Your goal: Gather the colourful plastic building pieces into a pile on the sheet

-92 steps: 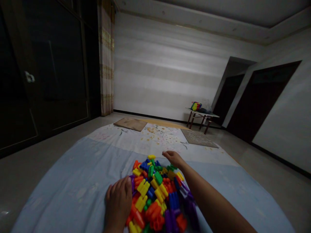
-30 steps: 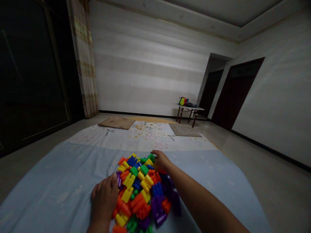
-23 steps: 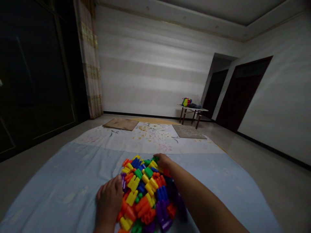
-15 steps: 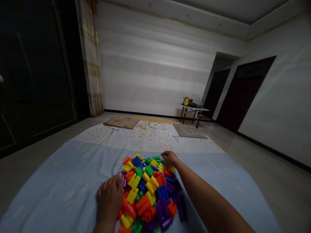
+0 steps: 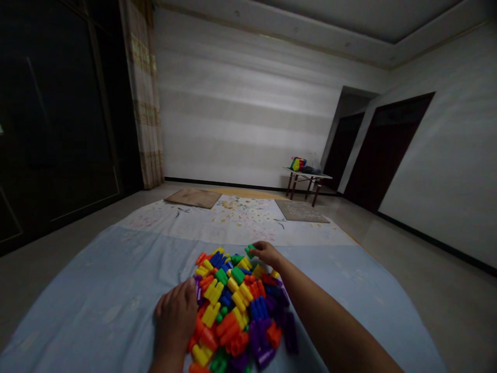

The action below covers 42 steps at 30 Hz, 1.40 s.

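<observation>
A heap of plastic building blocks [image 5: 236,305] in yellow, orange, blue, green and purple lies on a pale blue sheet [image 5: 97,290] on the floor. My left hand [image 5: 175,321] rests flat, palm down, against the heap's left edge. My right hand [image 5: 267,254] reaches over the far side of the heap, and its fingertips pinch a small green block [image 5: 249,250] just above the pile. My right forearm crosses the heap's right side and hides some blocks.
Beyond the sheet lie a patterned white cloth [image 5: 236,220] and two brown mats [image 5: 193,197] [image 5: 301,211]. A low table [image 5: 306,181] with a colourful bag stands at the far wall. Dark doors are at the right, dark cabinets and a curtain at the left.
My right hand has moved about the far edge of the heap and now pinches a green block, slightly lifted. My left hand has stayed against the heap's left side.
</observation>
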Each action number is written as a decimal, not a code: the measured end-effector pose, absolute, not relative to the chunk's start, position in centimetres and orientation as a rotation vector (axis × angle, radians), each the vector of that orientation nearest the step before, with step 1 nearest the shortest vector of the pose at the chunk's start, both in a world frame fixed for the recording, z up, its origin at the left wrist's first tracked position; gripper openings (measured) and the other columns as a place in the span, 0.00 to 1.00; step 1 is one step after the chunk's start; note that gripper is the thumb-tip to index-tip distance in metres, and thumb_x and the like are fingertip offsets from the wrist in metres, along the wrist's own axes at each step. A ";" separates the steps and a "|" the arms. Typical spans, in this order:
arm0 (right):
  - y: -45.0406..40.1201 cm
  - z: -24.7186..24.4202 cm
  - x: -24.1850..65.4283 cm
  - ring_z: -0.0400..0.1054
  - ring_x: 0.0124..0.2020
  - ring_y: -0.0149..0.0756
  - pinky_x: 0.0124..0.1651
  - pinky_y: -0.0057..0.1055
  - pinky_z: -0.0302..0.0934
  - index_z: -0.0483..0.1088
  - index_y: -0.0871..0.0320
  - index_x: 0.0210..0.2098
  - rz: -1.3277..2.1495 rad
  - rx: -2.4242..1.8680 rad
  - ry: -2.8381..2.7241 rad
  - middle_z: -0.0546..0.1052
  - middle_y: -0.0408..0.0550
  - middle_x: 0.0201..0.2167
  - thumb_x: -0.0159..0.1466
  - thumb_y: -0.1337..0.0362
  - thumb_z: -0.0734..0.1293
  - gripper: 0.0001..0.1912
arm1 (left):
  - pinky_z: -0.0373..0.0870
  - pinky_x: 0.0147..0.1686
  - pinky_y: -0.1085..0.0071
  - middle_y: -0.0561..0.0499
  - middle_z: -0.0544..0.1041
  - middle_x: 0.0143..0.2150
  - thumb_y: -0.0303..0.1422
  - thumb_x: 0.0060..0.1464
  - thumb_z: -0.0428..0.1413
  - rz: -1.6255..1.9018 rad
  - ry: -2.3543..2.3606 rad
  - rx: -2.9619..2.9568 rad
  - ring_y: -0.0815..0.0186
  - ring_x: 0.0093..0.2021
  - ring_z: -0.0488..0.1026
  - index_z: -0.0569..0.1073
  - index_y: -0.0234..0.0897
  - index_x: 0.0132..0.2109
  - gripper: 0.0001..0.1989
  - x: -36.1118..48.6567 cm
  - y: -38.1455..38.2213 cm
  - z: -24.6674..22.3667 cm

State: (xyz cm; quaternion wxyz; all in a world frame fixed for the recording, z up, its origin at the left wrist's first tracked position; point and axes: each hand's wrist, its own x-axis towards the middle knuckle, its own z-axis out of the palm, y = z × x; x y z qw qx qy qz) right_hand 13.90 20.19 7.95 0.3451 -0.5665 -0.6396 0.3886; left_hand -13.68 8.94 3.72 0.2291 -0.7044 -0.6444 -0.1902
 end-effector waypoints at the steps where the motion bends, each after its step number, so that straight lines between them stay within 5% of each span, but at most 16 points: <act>1: 19.9 8.3 14.2 0.70 0.35 0.37 0.33 0.28 0.61 0.72 0.60 0.36 1.052 -1.439 -1.639 0.76 0.47 0.33 0.54 0.58 0.66 0.14 | 0.64 0.42 0.64 0.42 0.77 0.42 0.26 0.55 0.42 -0.522 -1.776 -1.939 0.59 0.42 0.72 0.73 0.33 0.47 0.18 -13.6 8.9 3.8; 7: 17.3 9.6 13.7 0.70 0.29 0.34 0.25 0.25 0.58 0.70 0.61 0.42 1.263 -1.307 -1.601 0.76 0.49 0.33 0.55 0.50 0.65 0.23 | 0.64 0.41 0.64 0.41 0.77 0.43 0.26 0.55 0.42 -0.497 -1.774 -1.946 0.59 0.42 0.72 0.72 0.32 0.47 0.18 -13.4 8.8 3.9; 12: 15.6 10.1 13.2 0.70 0.40 0.37 0.41 0.31 0.64 0.72 0.57 0.43 1.065 -1.269 -1.743 0.77 0.46 0.39 0.56 0.49 0.65 0.22 | 0.64 0.42 0.64 0.42 0.77 0.44 0.26 0.55 0.41 -0.481 -1.820 -1.955 0.59 0.43 0.72 0.72 0.33 0.48 0.19 -13.5 8.8 4.1; 19: 13.6 8.0 17.2 0.60 0.55 0.47 0.58 0.42 0.49 0.69 0.62 0.49 0.728 -1.512 -1.652 0.70 0.56 0.51 0.59 0.50 0.62 0.25 | 0.63 0.42 0.64 0.41 0.76 0.46 0.27 0.55 0.39 -0.479 -1.853 -1.967 0.59 0.44 0.71 0.71 0.33 0.49 0.20 -13.5 9.2 3.8; 26: 10.5 6.5 15.8 0.61 0.55 0.38 0.59 0.35 0.50 0.65 0.58 0.53 0.802 -1.398 -1.734 0.69 0.49 0.53 0.64 0.47 0.54 0.28 | 0.64 0.41 0.65 0.41 0.76 0.45 0.26 0.56 0.38 -0.448 -1.843 -1.963 0.59 0.42 0.72 0.70 0.31 0.49 0.20 -14.0 9.9 3.1; 33: 7.8 5.6 17.0 0.54 0.59 0.42 0.62 0.40 0.44 0.62 0.63 0.56 0.661 -1.501 -1.485 0.63 0.57 0.57 0.62 0.43 0.54 0.34 | 0.65 0.40 0.68 0.40 0.77 0.42 0.26 0.57 0.37 -0.513 -1.886 -1.948 0.60 0.40 0.73 0.70 0.29 0.48 0.20 -14.0 10.1 3.5; 42: 5.9 5.0 13.7 0.53 0.60 0.41 0.62 0.38 0.45 0.60 0.59 0.57 0.796 -1.398 -1.448 0.62 0.53 0.58 0.61 0.41 0.54 0.34 | 0.67 0.41 0.68 0.43 0.77 0.43 0.27 0.57 0.37 -0.857 -2.038 -1.981 0.61 0.41 0.74 0.69 0.32 0.48 0.19 -14.6 10.5 4.0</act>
